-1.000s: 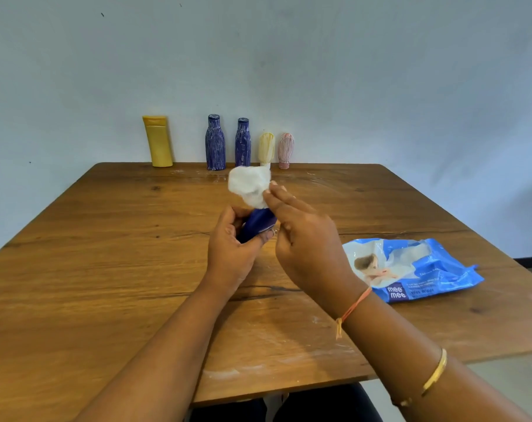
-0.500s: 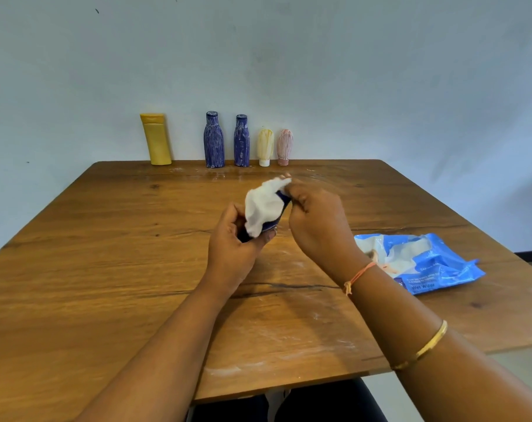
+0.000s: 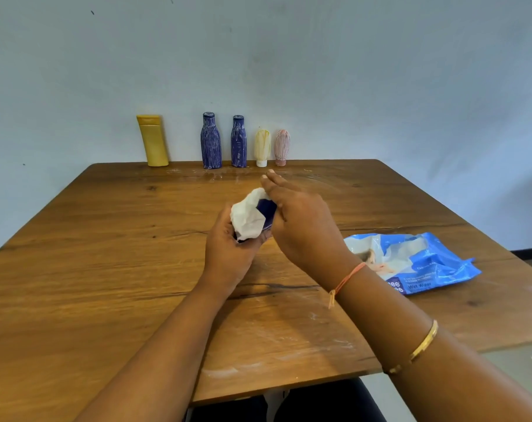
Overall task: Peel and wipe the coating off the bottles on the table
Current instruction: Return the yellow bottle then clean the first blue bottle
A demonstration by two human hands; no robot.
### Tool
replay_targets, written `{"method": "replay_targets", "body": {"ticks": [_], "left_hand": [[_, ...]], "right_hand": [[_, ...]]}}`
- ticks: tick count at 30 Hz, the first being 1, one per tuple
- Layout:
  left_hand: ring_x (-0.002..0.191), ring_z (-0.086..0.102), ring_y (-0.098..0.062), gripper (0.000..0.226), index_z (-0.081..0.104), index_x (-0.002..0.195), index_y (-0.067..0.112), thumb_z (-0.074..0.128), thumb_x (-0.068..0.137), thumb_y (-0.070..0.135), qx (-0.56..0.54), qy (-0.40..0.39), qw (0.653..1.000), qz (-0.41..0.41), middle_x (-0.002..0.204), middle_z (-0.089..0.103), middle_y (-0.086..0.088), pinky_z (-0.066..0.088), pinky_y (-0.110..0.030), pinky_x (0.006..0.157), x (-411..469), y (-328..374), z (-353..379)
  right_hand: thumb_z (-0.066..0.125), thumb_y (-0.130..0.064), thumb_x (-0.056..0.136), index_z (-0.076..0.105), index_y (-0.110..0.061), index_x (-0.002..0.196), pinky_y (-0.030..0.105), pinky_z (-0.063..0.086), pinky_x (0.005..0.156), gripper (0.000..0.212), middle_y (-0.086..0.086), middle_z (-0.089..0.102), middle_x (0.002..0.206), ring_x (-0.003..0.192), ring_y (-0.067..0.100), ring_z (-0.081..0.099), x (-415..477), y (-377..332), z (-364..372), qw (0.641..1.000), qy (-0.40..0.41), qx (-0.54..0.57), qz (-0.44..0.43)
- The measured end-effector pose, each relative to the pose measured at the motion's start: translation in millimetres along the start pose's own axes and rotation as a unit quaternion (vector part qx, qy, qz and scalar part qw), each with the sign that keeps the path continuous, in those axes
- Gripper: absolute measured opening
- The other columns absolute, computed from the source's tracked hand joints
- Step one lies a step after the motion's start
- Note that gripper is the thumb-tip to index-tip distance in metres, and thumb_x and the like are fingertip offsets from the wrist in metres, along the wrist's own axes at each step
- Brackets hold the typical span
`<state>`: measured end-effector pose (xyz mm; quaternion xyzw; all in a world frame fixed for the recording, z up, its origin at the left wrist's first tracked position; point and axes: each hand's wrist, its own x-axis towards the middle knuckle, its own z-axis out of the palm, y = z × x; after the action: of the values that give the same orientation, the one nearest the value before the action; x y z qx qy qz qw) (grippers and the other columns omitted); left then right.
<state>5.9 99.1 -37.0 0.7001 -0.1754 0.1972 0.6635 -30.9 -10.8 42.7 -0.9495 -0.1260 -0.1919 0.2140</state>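
Left hand (image 3: 228,251) curls its fingers and thumb round the lower end of a small dark blue plastic bottle (image 3: 266,210), which is held above the middle of the brown wooden table (image 3: 106,269) and tilted away to the right. A crumpled white wet wipe (image 3: 248,217) drapes over the bottle's left side, its lower part caught against the left hand. Right hand (image 3: 301,220) lies against the bottle's right side with fingers stretched straight toward the far edge, gripping nothing that shows; its palm side is hidden. To the right of the hands a blue plastic pack of wet wipes (image 3: 426,263) lies flat on the table. Along the far edge, against the pale wall, stand a yellow flat bottle (image 3: 153,141), a blue bottle streaked with white (image 3: 211,141), a second streaked blue bottle (image 3: 238,142), a cream streaked tube (image 3: 262,146) and a pink streaked tube (image 3: 282,146). White smears mark the tabletop near the front edge.
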Motion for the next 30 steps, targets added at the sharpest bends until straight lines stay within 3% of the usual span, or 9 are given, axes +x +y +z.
{"method": "replay_targets", "body": {"ticks": [4,5,7,9,11,15,19,26,30], "left_hand": [[0.079,0.058,0.005,0.044,0.051,0.093,0.028,0.076,0.070,-0.001,-0.009,-0.019,1.000,0.004,0.089,0.063,0.008,0.049,-0.015,0.068,2,-3,-2],[0.078,0.058,0.003,0.042,0.051,0.091,0.026,0.076,0.070,-0.002,-0.006,-0.026,1.000,0.007,0.087,0.063,0.008,0.049,-0.016,0.068,3,-4,-2],[0.075,0.058,0.003,0.041,0.051,0.088,0.023,0.075,0.071,-0.005,-0.013,-0.033,0.999,0.004,0.083,0.063,0.010,0.048,-0.016,0.066,3,-5,-2],[0.080,0.060,0.000,0.043,0.050,0.092,0.025,0.075,0.072,-0.003,-0.022,-0.032,0.999,-0.015,0.089,0.063,0.008,0.052,-0.021,0.070,3,-7,-4],[0.085,0.061,-0.002,0.045,0.046,0.097,0.029,0.073,0.075,0.000,-0.020,-0.018,0.999,-0.036,0.095,0.062,0.007,0.052,-0.028,0.076,4,-8,-6],[0.077,0.059,0.004,0.041,0.034,0.110,0.022,0.062,0.086,0.004,-0.011,-0.012,0.996,-0.091,0.091,0.059,0.010,0.046,-0.017,0.072,8,-8,-6],[0.095,0.059,-0.006,0.049,0.026,0.122,0.026,0.052,0.089,-0.001,-0.084,-0.033,0.986,-0.140,0.110,0.060,0.001,0.043,-0.020,0.078,10,-11,-8],[0.108,0.053,-0.019,0.047,0.040,0.123,0.023,0.042,0.077,0.035,-0.199,-0.024,0.965,-0.171,0.122,0.056,-0.012,0.041,-0.037,0.095,11,-12,-12],[0.099,0.055,-0.012,0.036,0.044,0.118,0.026,0.040,0.083,0.034,-0.175,-0.035,0.970,-0.166,0.114,0.058,-0.005,0.043,-0.029,0.089,11,-13,-11]], "right_hand": [[0.040,0.004,0.087,0.058,-0.007,0.124,0.022,0.036,0.100,0.042,0.005,0.054,0.133,0.123,0.016,0.049,9,6,-2,0.993,0.029,0.100,0.051],[0.039,0.005,0.087,0.066,-0.007,0.109,0.022,0.043,0.087,0.037,0.004,0.065,0.115,0.105,0.017,0.057,12,8,-3,0.988,0.027,0.134,0.073],[0.040,0.005,0.086,0.067,-0.015,0.079,0.021,0.042,0.066,0.035,-0.002,0.062,0.077,0.071,0.012,0.055,18,17,-6,0.976,0.018,0.181,0.119],[0.043,0.004,0.088,0.069,-0.013,0.083,0.025,0.052,0.072,0.032,0.002,0.066,0.083,0.078,0.014,0.060,24,28,-4,0.947,0.032,0.263,0.179],[0.039,0.005,0.091,0.066,-0.011,0.088,0.035,0.055,0.080,0.032,0.007,0.068,0.098,0.090,0.020,0.064,26,37,-4,0.866,0.070,0.419,0.263],[0.026,0.009,0.089,0.058,-0.006,0.089,0.038,0.058,0.060,0.035,0.013,0.067,0.086,0.077,0.025,0.065,23,52,-9,0.645,0.133,0.662,0.358],[0.029,0.008,0.089,0.055,-0.005,0.077,0.032,0.056,0.054,0.032,0.013,0.060,0.074,0.062,0.022,0.059,22,61,-4,0.558,0.201,0.689,0.417],[0.030,-0.001,0.087,0.055,-0.010,0.074,0.017,0.033,0.038,0.030,0.009,0.053,0.077,0.050,0.012,0.037,19,70,6,0.588,0.187,0.632,0.469],[0.030,-0.002,0.087,0.057,-0.009,0.079,0.027,0.037,0.053,0.029,0.013,0.057,0.091,0.061,0.015,0.042,16,70,15,0.631,0.134,0.610,0.460]]}}
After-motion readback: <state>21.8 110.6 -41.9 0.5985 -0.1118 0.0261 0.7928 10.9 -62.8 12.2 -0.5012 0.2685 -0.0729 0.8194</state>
